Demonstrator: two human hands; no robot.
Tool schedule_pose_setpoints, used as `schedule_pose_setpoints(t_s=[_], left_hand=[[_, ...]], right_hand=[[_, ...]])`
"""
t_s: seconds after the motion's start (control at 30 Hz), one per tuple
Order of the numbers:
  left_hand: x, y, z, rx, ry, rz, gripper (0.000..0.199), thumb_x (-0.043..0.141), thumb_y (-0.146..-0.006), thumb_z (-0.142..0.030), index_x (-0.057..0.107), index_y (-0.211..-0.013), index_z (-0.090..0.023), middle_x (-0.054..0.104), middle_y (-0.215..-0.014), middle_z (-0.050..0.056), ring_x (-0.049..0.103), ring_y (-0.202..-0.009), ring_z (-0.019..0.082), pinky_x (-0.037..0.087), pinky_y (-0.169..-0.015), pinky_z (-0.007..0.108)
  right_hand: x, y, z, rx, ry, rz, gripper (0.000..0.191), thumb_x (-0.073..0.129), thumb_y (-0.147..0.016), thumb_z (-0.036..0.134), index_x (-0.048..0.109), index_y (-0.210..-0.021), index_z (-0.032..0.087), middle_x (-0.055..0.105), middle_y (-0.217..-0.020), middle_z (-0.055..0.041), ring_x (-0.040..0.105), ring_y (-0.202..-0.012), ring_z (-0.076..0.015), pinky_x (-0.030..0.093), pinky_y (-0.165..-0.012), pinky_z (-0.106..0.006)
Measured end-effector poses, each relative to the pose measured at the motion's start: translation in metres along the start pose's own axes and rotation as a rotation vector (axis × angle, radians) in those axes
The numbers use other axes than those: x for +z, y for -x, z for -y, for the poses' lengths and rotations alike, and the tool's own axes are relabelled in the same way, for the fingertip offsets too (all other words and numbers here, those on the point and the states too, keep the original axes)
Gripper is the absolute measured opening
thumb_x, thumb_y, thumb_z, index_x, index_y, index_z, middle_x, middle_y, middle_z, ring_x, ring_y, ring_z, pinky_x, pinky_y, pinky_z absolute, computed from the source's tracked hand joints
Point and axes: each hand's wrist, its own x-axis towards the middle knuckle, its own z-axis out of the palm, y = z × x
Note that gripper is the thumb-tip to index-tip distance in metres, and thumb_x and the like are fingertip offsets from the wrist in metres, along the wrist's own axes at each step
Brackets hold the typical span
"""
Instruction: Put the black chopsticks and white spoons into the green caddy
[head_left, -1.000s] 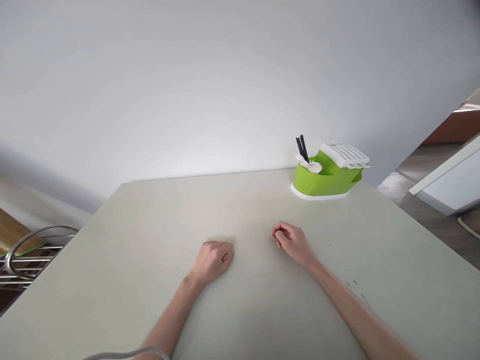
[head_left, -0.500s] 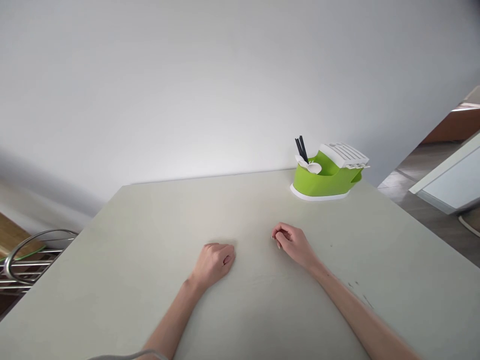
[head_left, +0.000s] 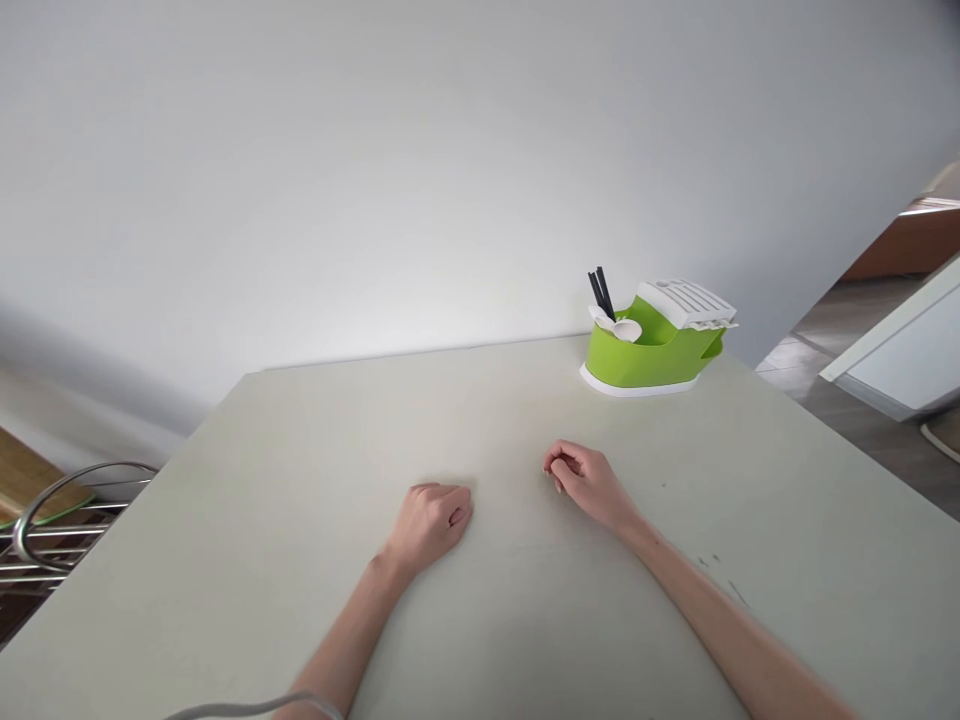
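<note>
My left hand (head_left: 433, 524) rests on the pale table (head_left: 315, 440) as a loose fist, with nothing showing in it. Curled on its side to the right of it lies my right hand (head_left: 586, 482), fingers bent in toward the thumb and no object visible in them. Beyond the right hand, at the back right of the table, stands a green utensil holder (head_left: 630, 362) with a white slotted top (head_left: 688, 303). Black chopsticks (head_left: 601, 292) and white spoons (head_left: 627, 330) stick out of its open end. Neither hand touches it.
A wall (head_left: 450, 180) runs along the table's back edge. To the left is a metal rack (head_left: 56, 545) with a wooden board (head_left: 34, 480). A white panel (head_left: 900, 345) stands on the floor at right. A grey cable (head_left: 247, 708) crosses near my left forearm.
The view has shifted very slightly. Both hands keep the same closed pose and place on the table, and the utensil holder has not moved.
</note>
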Motion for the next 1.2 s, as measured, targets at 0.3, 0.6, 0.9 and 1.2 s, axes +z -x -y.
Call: schedule_pose_setpoints(t_s=[0.3, 0.6, 0.9, 1.2], left_hand=[[-0.0005, -0.0004, -0.001, -0.006, 0.004, 0.005, 0.032, 0.043, -0.079, -0.001, 0.022, -0.069, -0.023, 0.023, -0.058, -0.006, 0.016, -0.057, 0.014, 0.017, -0.056, 0.029], [-0.0012, -0.0002, -0.0007, -0.004, -0.015, 0.018, 0.032, 0.044, -0.078, 0.0, 0.023, -0.068, -0.023, 0.023, -0.059, -0.006, 0.016, -0.057, 0.014, 0.017, -0.056, 0.029], [-0.0001, -0.0006, -0.0005, 0.007, 0.011, -0.013, 0.034, 0.043, -0.078, -0.001, 0.019, -0.073, -0.023, 0.022, -0.059, -0.006, 0.014, -0.058, 0.014, 0.016, -0.056, 0.03], [0.0012, -0.001, 0.0006, 0.012, 0.025, -0.019, 0.034, 0.042, -0.077, 0.0, 0.018, -0.073, -0.023, 0.023, -0.058, -0.006, 0.015, -0.057, 0.014, 0.017, -0.056, 0.03]], right_hand=[[0.0004, 0.001, 0.0034, 0.0, -0.022, -0.006, 0.016, 0.051, -0.086, 0.029, 0.062, -0.077, 0.024, 0.06, -0.065, 0.0029, 0.054, -0.059, -0.0152, 0.038, -0.056, -0.026], [0.0012, -0.0009, -0.0014, -0.009, -0.022, -0.008, 0.016, 0.051, -0.086, 0.03, 0.063, -0.077, 0.024, 0.062, -0.068, 0.0014, 0.056, -0.06, -0.0158, 0.04, -0.056, -0.027], [0.0003, 0.0008, 0.0015, 0.003, -0.021, -0.005, 0.016, 0.051, -0.087, 0.03, 0.063, -0.077, 0.024, 0.06, -0.066, 0.0021, 0.055, -0.06, -0.0156, 0.039, -0.056, -0.026], [0.0009, -0.0017, -0.006, -0.01, -0.02, -0.01, 0.017, 0.05, -0.088, 0.028, 0.064, -0.078, 0.024, 0.059, -0.065, 0.0031, 0.054, -0.059, -0.0152, 0.039, -0.057, -0.026]])
